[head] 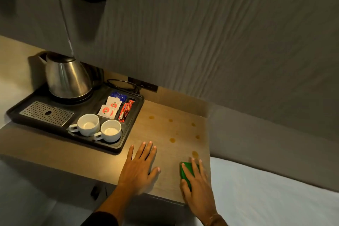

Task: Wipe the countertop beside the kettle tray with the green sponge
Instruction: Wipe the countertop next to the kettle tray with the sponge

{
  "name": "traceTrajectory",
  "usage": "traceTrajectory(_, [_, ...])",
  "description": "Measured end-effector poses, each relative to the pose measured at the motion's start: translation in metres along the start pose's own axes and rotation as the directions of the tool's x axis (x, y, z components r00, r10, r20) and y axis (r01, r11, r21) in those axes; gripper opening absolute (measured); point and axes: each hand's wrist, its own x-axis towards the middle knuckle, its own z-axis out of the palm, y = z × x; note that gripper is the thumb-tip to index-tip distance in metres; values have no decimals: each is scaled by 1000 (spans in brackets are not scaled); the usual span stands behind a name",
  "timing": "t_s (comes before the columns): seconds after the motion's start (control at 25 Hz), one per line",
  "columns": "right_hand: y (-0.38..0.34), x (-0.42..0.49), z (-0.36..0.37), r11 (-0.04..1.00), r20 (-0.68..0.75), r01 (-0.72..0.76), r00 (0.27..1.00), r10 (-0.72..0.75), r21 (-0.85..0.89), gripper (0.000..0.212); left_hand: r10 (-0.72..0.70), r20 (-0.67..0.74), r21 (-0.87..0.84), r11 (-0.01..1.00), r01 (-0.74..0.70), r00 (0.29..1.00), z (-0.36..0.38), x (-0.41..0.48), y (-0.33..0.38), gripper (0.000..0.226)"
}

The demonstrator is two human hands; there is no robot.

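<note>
Beside black tray [128,126], stained wooden countertop [165,112], textured grey wall [220,33], white bedding [266,198]

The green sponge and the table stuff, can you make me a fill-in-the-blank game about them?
1. The green sponge lies under the person's ____ hand.
2. The left hand rests flat on the ____.
3. The black tray holds ____ white cups.
4. The steel kettle stands on the ____.

Missing words: right; countertop; two; tray

The tray [128,134] sits on the countertop's [165,108] left part, kettle [67,77] at its back, two cups [100,128] at its front edge, perhaps touching.
</note>
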Motion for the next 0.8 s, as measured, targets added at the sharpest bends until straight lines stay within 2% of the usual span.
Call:
traceTrajectory(0.2, [12,74,-33,993,-42,-80,996,83,82,53,4,-28,-7,1000,-4,1000,1,1,-2,79])
traceTrajectory(0.32, [13,54,-20,988,-11,151,989,-151,30,56,-3,-34,-19,1000,2,999,0,-1,-2,78])
traceTrajectory(0.4, [36,30,-20,979,-22,204,979,-204,14,57,-6,-23,-26,1000,6,1000,-1,-1,0,78])
traceTrajectory(0.48, [40,59,-25,991,-49,115,992,-112,62,56,-7,-15,-21,1000,7,1000,-1,0,0,78])
traceTrajectory(0.56, [10,110,-32,995,-41,26,999,-22,97,53,-10,-10,-17,1000,10,1000,-2,1,0,77])
traceTrajectory(0.6, [-11,126,-30,996,-23,45,999,-43,74,53,-12,-18,-16,1000,12,1000,-2,1,0,77])
traceTrajectory(0.68, [-32,121,-16,981,4,191,981,-192,33,55,-13,-12,-17,1000,12,1000,-2,1,1,77])
traceTrajectory(0.76, [-13,84,-7,950,22,313,949,-314,13,55,-11,-25,-19,1000,10,1000,-1,0,1,77])
traceTrajectory(0.8, [6,67,-8,947,10,321,947,-321,2,55,-15,-36,-16,1000,14,999,-1,0,1,77])
